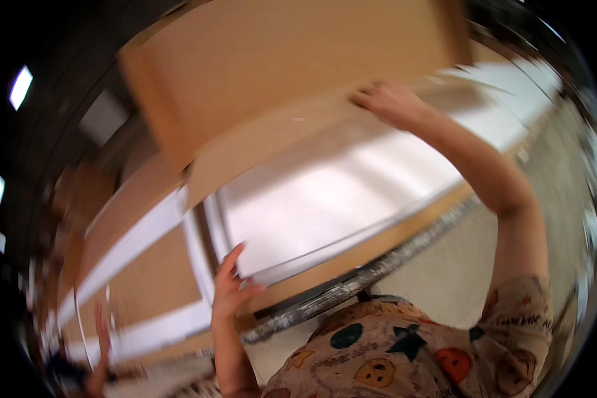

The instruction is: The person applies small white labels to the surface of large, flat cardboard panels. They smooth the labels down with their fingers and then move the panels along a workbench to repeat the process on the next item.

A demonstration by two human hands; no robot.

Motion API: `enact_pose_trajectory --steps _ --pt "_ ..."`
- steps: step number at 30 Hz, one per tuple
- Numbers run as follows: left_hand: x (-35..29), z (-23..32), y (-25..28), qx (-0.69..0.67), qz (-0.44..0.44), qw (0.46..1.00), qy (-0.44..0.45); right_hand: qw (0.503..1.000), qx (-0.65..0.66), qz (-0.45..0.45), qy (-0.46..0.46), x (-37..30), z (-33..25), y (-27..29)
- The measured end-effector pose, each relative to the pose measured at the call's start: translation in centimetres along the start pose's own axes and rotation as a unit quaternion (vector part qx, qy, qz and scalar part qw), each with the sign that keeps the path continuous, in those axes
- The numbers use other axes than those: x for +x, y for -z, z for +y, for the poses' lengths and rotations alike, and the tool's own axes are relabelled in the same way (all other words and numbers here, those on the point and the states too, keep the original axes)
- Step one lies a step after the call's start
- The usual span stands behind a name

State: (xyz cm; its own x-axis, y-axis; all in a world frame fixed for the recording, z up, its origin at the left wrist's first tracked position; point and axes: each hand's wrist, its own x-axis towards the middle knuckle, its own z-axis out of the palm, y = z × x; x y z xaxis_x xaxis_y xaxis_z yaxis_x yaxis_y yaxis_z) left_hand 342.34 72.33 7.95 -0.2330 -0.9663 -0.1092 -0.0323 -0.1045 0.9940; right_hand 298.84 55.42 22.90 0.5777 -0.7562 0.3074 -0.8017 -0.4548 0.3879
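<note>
A large brown cardboard box point(292, 60) stands tilted over a long white panel point(338, 192), and its flap point(259, 142) hangs toward me. My right hand point(391, 105) reaches across the panel to this flap, its fingers bent against the cardboard near the flap's lower edge. Motion blurs those fingertips. My left hand point(232, 288) is at the panel's near left corner, fingers spread, holding nothing. It is close to a narrow gap beside the white edging.
A paint-worn rail point(351, 285) runs along the near edge of the work surface. More cardboard with white strips point(156, 268) lies to the left. At the lower left, another person's hand point(102, 330) is raised beside it. Concrete floor point(444, 259) shows at right.
</note>
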Motion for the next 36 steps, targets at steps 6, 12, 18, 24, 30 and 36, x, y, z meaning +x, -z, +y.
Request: enact_pose_trajectory --steps 6,12,18,24,30,36 --pt "4.9 -0.1 1.5 0.343 0.161 0.871 -0.312 0.988 -0.153 -0.007 0.005 -5.3 -2.7 18.1" --pt "13.2 9.2 3.2 0.432 0.251 0.687 -0.528 0.948 -0.259 0.129 0.134 -12.1 -8.8 23.8" --pt "14.1 20.5 -0.8 0.316 0.326 0.822 -0.343 0.948 -0.252 0.118 0.155 -17.4 -14.5 22.8" --pt "23.4 26.8 4.8 0.338 0.270 0.848 -0.306 0.944 -0.203 0.216 0.144 -15.6 -11.9 20.1" --pt "26.5 24.0 7.4 0.287 0.313 0.844 -0.329 0.954 -0.157 0.246 0.069 -17.2 -13.2 11.8" --pt "24.0 22.7 9.3 0.225 0.141 0.920 -0.287 0.978 -0.017 0.207 -0.001 -20.5 -17.0 4.8"
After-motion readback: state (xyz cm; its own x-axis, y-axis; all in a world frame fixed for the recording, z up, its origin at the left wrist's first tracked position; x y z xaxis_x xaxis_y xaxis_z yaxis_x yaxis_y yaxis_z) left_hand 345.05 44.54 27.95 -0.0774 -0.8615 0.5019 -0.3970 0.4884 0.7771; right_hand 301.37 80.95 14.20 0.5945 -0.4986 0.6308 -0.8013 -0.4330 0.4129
